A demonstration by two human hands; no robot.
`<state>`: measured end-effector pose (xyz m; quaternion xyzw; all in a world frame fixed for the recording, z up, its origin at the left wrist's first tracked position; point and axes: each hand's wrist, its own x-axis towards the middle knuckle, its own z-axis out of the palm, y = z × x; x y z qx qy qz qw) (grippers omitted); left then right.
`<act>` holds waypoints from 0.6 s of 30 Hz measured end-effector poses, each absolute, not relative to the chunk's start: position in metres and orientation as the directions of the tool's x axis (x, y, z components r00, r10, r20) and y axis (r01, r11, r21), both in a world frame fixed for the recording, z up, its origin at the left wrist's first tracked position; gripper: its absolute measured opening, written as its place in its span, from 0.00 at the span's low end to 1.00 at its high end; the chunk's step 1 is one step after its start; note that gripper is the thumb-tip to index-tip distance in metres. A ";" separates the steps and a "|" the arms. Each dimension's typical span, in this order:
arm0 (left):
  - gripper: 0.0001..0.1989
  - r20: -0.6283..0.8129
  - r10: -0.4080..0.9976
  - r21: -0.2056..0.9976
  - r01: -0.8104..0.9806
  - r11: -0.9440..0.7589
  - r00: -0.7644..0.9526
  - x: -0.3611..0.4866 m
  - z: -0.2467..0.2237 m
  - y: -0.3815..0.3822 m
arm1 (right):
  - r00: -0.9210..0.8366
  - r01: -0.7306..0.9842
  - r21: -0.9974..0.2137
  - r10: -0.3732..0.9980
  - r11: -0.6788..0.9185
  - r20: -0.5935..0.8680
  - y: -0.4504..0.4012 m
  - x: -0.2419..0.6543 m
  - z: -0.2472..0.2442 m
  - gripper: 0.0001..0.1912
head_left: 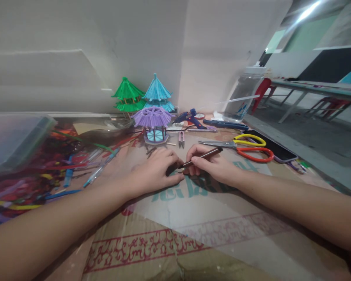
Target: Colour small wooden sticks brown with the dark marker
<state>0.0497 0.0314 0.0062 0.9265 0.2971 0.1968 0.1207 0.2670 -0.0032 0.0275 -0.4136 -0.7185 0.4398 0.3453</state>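
My right hand [206,162] is closed round a dark brown pen [206,155], its tip pointing down and left. My left hand [163,166] rests on the cardboard sheet [163,214] just left of the pen tip, thumb and fingers curled towards a small thin piece [180,170] that is too small to name. Whether the left fingers grip it is hidden. Just beyond my left hand stands a purple-roofed model pavilion [154,119], with a light blue one [156,93] and a green one [128,93] behind it.
Scissors with yellow and red handles [254,154] lie right, beside a phone [272,144]. Behind are a blue glue gun [191,118], a utility knife [225,124] and a clear bottle [242,93]. A plastic box [17,140] and colourful strips [17,191] fill the left.
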 end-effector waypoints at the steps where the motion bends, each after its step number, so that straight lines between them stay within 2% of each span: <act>1: 0.12 0.294 0.608 0.342 0.513 -0.787 0.737 0.050 0.006 0.031 | -0.415 0.285 -0.918 0.899 0.275 0.140 -0.003 0.267 0.027 0.07; 11: 0.15 0.368 0.647 0.205 0.620 -0.757 0.668 0.047 0.007 0.028 | -0.337 0.298 -0.917 0.928 0.264 0.157 0.001 0.267 0.020 0.06; 18: 0.15 0.351 0.648 0.192 0.626 -0.756 0.676 0.048 0.009 0.028 | -0.352 0.338 -0.897 0.922 0.285 0.161 0.001 0.264 0.022 0.05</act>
